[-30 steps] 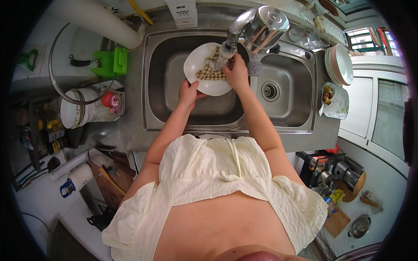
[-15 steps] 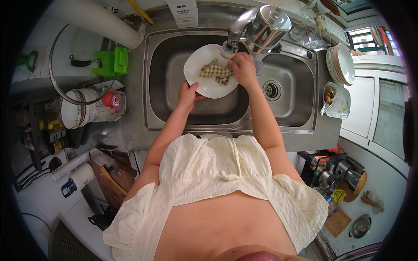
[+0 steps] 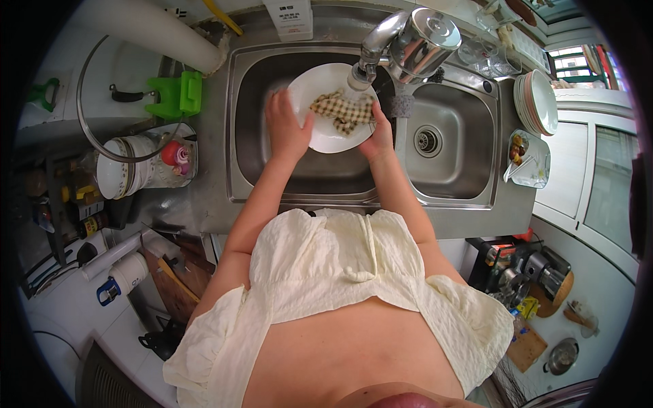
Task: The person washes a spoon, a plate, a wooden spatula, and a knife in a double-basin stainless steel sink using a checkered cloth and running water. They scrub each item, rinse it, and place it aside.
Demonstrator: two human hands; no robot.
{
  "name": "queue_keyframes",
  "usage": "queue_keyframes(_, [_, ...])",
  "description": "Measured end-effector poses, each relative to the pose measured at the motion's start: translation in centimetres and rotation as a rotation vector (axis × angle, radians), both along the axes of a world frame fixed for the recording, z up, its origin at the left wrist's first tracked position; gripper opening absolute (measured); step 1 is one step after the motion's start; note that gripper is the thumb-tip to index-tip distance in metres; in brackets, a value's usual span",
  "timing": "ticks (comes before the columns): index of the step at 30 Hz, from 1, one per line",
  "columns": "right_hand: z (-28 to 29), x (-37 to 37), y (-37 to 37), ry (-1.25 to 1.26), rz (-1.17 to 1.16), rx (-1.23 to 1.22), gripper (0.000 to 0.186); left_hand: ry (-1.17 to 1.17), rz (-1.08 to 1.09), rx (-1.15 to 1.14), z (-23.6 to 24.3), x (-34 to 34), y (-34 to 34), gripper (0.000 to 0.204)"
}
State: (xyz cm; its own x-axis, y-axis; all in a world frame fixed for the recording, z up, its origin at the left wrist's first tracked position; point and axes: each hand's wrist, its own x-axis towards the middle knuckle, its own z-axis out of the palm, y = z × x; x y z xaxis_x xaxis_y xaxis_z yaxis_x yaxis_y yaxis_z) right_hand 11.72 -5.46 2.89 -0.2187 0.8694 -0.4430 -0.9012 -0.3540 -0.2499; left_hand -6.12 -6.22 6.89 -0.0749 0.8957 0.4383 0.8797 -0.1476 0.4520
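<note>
- Two hands work over the left basin of a stainless steel double sink (image 3: 253,146).
- The left hand (image 3: 287,126) grips the left rim of a round white plate (image 3: 325,136), fingers spread over its edge, holding it tilted above the basin.
- The right hand (image 3: 376,132) is closed on a checked beige dishcloth (image 3: 343,111) and presses it against the face of the plate, just left of that hand's thumb.
- Directly above the cloth, beyond both hands, the chrome tap (image 3: 373,42) hangs with its spout over the plate.
- Right of the right hand lies the second basin, its round drain (image 3: 427,141) bare.
- Past the tap sits a shiny steel pot lid (image 3: 425,41).
- Far right of the right hand, a stack of white plates (image 3: 537,102) stands on the worktop (image 3: 476,221).
- Left of the left hand, well apart, a green plastic holder (image 3: 178,96) sits by the sink's edge.
</note>
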Motion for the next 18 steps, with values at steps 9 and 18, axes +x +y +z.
queue_keyframes(9, [1.3, -0.8, 0.3, 0.021, 0.057, 0.059, 0.044, -0.34, -0.363, -0.358, 2.5, 1.5, 0.2, 0.017])
queue_keyframes(18, [1.8, -1.6, 0.3, 0.032, 0.053, 0.101, 0.045, 0.164, -0.41, -0.198, -1.3, 3.1, 0.3, 0.04])
